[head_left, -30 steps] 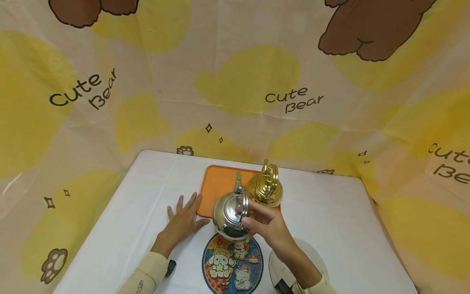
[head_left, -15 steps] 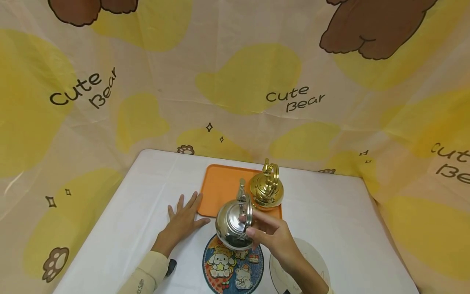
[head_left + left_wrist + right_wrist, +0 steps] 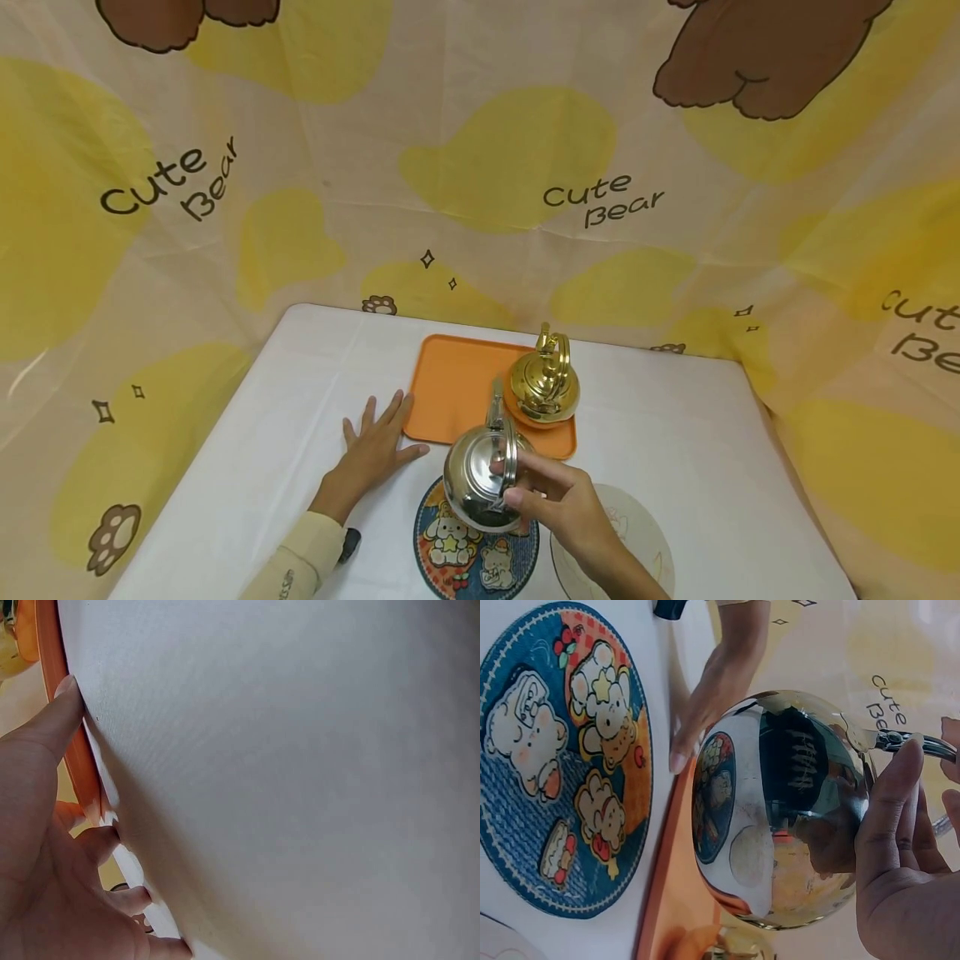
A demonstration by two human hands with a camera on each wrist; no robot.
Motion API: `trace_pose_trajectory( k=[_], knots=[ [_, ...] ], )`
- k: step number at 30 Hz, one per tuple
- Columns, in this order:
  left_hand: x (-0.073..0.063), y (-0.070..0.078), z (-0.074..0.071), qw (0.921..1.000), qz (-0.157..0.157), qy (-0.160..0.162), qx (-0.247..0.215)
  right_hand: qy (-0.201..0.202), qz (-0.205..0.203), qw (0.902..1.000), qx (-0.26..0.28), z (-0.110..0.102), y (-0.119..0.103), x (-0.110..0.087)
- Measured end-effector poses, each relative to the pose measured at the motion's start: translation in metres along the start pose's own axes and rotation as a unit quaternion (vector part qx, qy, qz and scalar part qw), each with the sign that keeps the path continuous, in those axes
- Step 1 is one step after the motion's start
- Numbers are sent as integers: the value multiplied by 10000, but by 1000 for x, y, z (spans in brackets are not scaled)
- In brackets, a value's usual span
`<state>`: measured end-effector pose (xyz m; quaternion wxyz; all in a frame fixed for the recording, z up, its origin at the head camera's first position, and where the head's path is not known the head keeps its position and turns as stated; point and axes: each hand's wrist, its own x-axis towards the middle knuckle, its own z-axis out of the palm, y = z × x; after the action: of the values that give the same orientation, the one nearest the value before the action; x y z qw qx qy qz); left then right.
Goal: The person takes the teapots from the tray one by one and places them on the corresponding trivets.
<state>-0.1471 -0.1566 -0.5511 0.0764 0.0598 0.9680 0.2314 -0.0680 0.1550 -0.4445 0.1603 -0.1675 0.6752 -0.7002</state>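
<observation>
My right hand (image 3: 573,512) grips the arched handle of a shiny silver teakettle (image 3: 472,487), thumb on one side and fingers curled around the other. In the head view the kettle overlaps the far part of a round cartoon-bear mat (image 3: 429,567); the right wrist view shows a gap between kettle (image 3: 810,847) and mat. My left hand (image 3: 372,454) lies with fingers spread at the left edge of an orange tray (image 3: 450,379). In the left wrist view, its thumb (image 3: 56,720) is against the tray's rim. A gold teakettle (image 3: 542,398) stands on the tray's right side.
A second round mat (image 3: 637,537), pale with faint drawings, lies to the right, partly under my right forearm. White cloth (image 3: 697,467) covers the table, and a printed bear curtain (image 3: 480,167) hangs behind and along both sides.
My right hand has brought the silver teakettle toward me, from across the tray's front edge to over the bear mat. My left hand has stayed put.
</observation>
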Motion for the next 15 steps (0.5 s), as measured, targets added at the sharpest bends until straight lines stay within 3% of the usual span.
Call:
trace_pose_trajectory(
  k=[9, 15],
  knots=[
    [-1, -1, 0, 10000, 5, -34, -63, -54, 289, 9996, -34, 5, 3, -11],
    [0, 0, 0, 10000, 3, -40, -35, -190, 315, 9988, 319, 9, 13, -17]
  ],
)
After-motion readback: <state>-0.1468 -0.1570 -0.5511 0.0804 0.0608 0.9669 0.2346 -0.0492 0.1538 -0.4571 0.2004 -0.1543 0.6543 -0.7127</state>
